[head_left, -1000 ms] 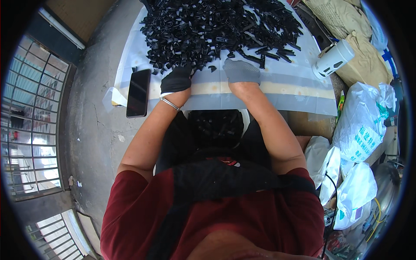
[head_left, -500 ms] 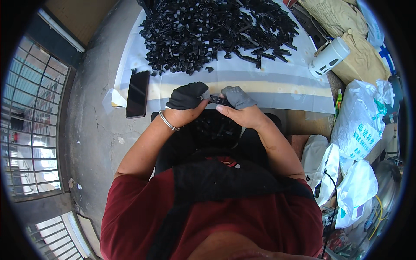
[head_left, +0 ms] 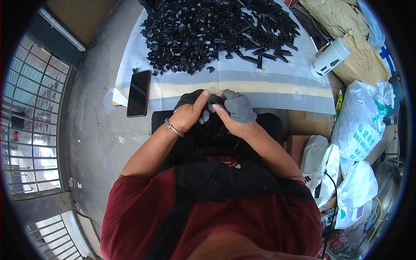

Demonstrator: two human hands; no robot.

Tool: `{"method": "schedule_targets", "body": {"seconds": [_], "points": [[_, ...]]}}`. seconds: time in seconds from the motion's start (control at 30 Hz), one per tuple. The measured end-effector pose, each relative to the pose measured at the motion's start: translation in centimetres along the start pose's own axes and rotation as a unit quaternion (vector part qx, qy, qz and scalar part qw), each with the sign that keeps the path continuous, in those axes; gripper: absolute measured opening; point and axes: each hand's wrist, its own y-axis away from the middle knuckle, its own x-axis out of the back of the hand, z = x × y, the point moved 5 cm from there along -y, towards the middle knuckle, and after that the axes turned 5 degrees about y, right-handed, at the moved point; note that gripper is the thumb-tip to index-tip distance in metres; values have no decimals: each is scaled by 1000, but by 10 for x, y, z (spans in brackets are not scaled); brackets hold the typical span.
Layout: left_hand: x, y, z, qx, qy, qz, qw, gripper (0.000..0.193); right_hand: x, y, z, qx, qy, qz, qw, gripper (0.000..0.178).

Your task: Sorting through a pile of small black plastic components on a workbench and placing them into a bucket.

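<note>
My two hands meet over my lap, just off the table's near edge. A small black plastic part (head_left: 216, 100) is held between them, mostly covered by fingers. My right hand (head_left: 238, 108), in a grey dotted fingerless-thumb glove, is closed on it with the bare thumb along its near side. My left hand (head_left: 189, 113), in a black glove with grey fingertips, is closed at the part's left end, its bare thumb pointing up and away from me. On the far half of the table lies a big heap of black plastic pieces (head_left: 186, 39), short curved ones left, longer strips right.
A cloth-covered table (head_left: 277, 89) stands in front of me. On it are a dark phone (head_left: 138, 93) at the left and a white tumbler (head_left: 330, 57) at the right. Plastic bags (head_left: 359, 121) and brown sacks (head_left: 362, 56) crowd the right side. A barred window (head_left: 34, 117) is at the left.
My left hand has turned, its thumb now up and its grey fingertips curled beneath the part. Both hands have drawn closer together, covering more of the part.
</note>
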Motion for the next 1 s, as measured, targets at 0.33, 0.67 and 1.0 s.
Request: {"method": "schedule_targets", "body": {"seconds": [0.33,0.67,1.0], "points": [[3,1,-7,-129,26,62,989,41,14,3,0,6,-9,8,1000,21],[-8,-3,11,-236,-126,60,962,39,-3,-2,-15,84,203,-43,975,23],[18,-21,1,-136,-481,-29,866,36,23,-27,65,-30,170,-43,984,34]]}}
